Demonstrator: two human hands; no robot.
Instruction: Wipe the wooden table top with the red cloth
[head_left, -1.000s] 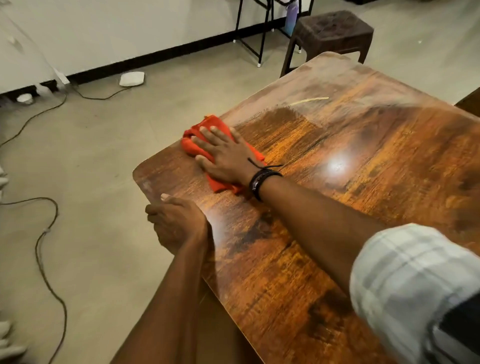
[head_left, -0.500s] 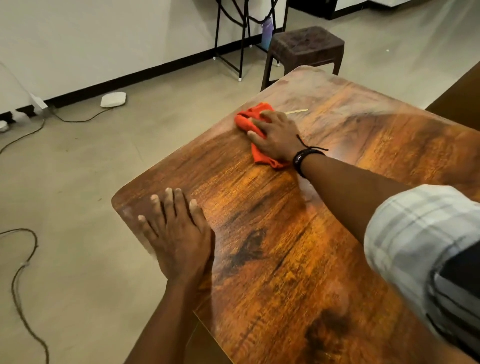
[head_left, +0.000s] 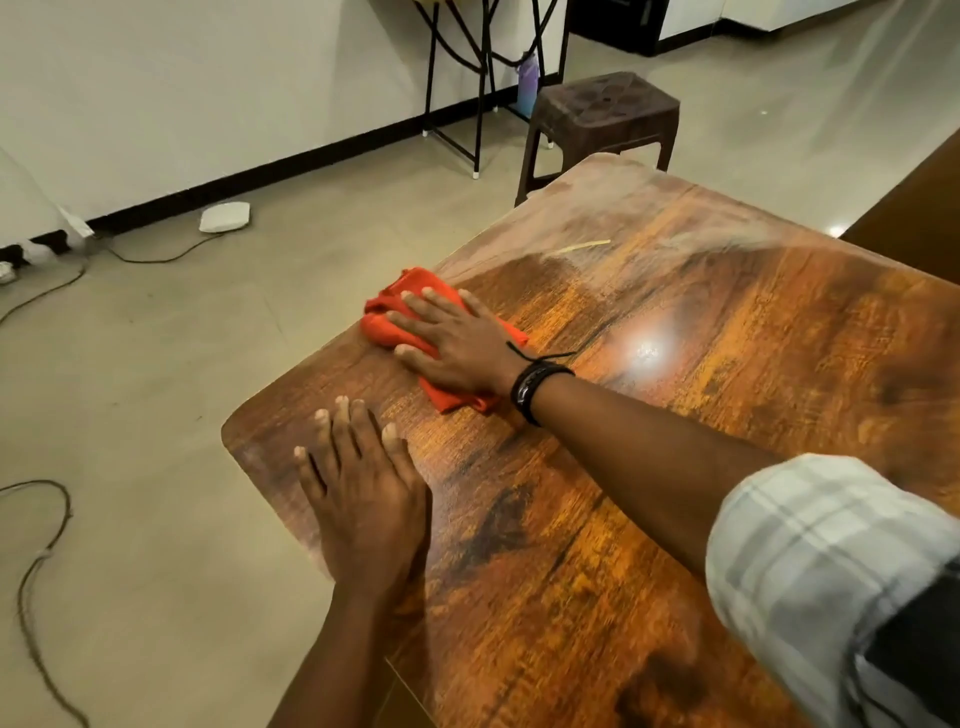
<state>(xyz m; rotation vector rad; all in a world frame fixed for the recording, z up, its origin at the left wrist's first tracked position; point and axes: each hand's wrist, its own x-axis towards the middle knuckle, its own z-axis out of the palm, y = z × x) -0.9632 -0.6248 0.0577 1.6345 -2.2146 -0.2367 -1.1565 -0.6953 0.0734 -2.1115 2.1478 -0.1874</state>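
Glossy brown wood-grain tabletop (head_left: 779, 364) fills the right and centre of the head view, with a pale tiled floor (head_left: 156, 415) to the left of both hands. Right hand (head_left: 457, 343) lies palm down on the crumpled red cloth (head_left: 384, 325), fingers straight and slightly spread, pressing it flat against the tabletop; nothing is gripped. The cloth sits near the left edge of the tabletop, showing ahead of the fingertips and again below the heel of the hand. Black wristbands (head_left: 537, 387) circle the right wrist, and a pale checked sleeve (head_left: 831, 561) covers the upper arm. Left hand (head_left: 363, 499) rests flat on the bare wood near the rounded corner, just short of the right hand, fingers extended and holding nothing. Beyond the right hand the surface carries a dull greyish haze, and a thin pale straw-like strip (head_left: 582, 248) lies within it. Past the far corner stands a dark brown plastic stool (head_left: 608, 111), with a black metal frame (head_left: 480, 78) and a purple-and-blue bottle (head_left: 528, 83) behind it by the wall. Left of the hands, a flat white device (head_left: 224, 217) and loose dark cables (head_left: 41, 545) lie on the floor.
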